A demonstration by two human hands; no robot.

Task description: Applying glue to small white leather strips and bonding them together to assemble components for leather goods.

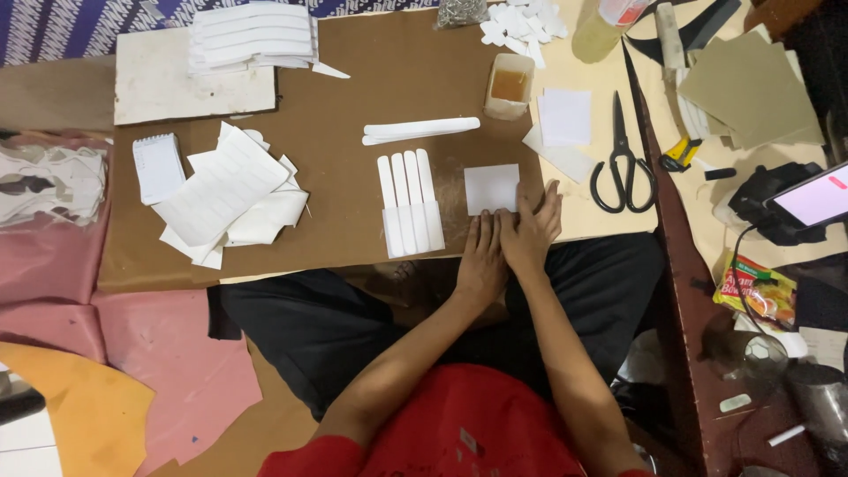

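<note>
While both hands press flat, left hand, right hand, fingers open, touching white square.

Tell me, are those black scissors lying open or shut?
Shut. The black scissors lie flat on the pale sheet right of the brown board, blades together in one point, handle loops side by side, clear of both hands.

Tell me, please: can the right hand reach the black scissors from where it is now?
Probably yes. The right hand rests at the lower edge of the white paper square, and the black scissors lie open on the board just to its right, with nothing between them.
</note>
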